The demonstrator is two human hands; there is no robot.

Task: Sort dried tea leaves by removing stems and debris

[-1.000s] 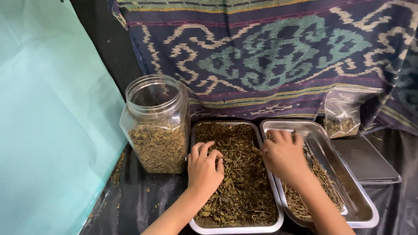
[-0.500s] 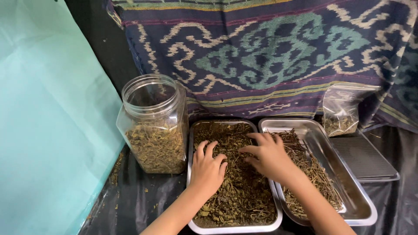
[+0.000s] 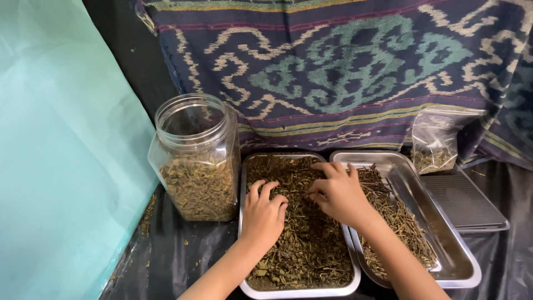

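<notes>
1. The right hand (image 3: pixel 338 191) has slid leftward across the rim, out of the right tray (image 3: pixel 444 233) and into the left tray (image 3: pixel 242 183) at lower centre of the frame.
2. Both hands now work one heap: the dried leaves (image 3: pixel 311 244). The left hand (image 3: pixel 264 214) lies flat on them as before, fingers spread.
3. The right hand's fingers are curled together, pinching at bits; I cannot tell what they grip.
4. The half-filled open jar (image 3: pixel 194 161) stands untouched at centre left.
</notes>
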